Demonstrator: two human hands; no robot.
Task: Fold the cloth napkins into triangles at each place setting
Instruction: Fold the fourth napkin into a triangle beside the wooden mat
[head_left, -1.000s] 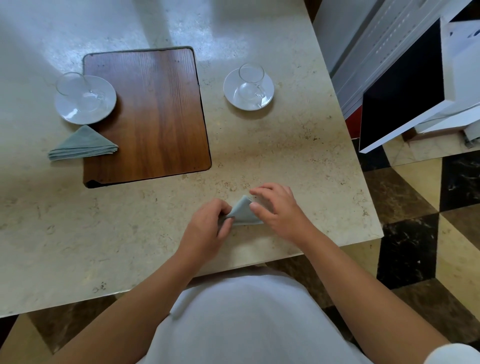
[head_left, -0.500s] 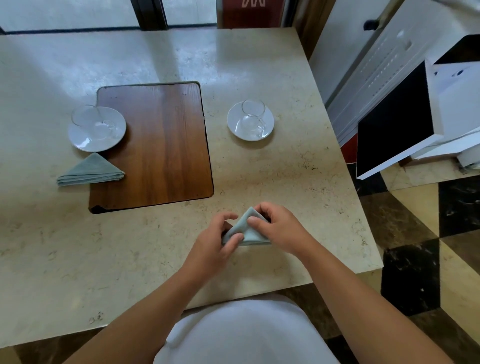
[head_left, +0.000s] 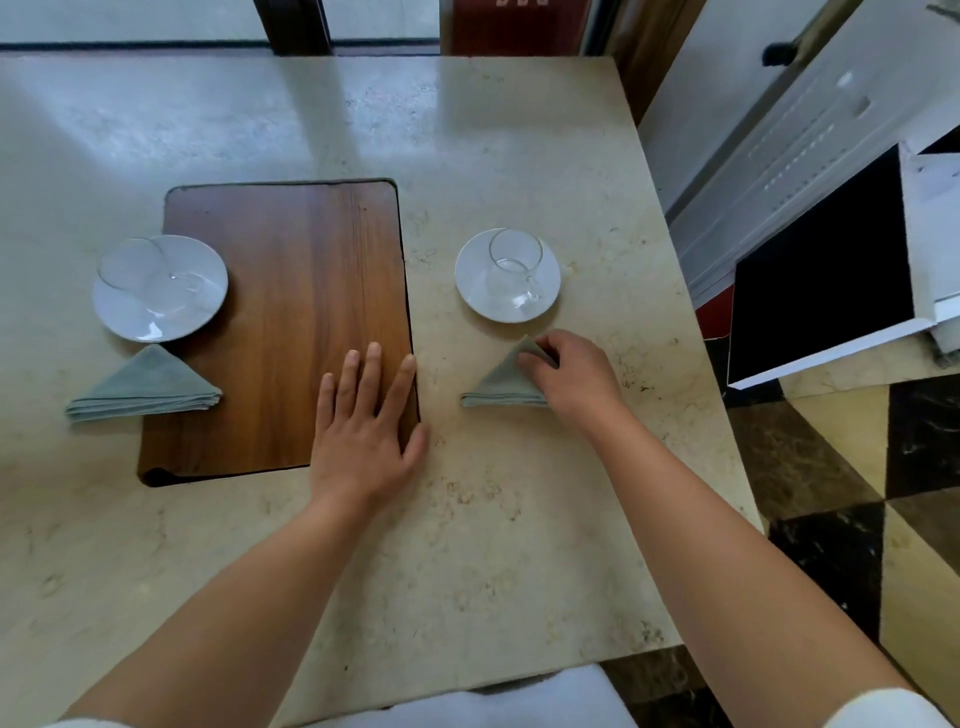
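At the left of the marble table (head_left: 519, 519), a glass cup (head_left: 135, 265) sits on a white saucer (head_left: 130, 322), and just in front a grey-green napkin (head_left: 145, 387) folded into a triangle overlaps the wooden board (head_left: 285, 312). The left hand (head_left: 363, 431) lies flat, fingers straight, on the board's right edge. The right hand (head_left: 571, 379) pinches the top corner of a second triangular napkin (head_left: 498, 384) on the table before the right saucer (head_left: 470, 291) and right cup (head_left: 514, 265). White lettering on a red panel (head_left: 519, 31) at the top is cropped and unreadable.
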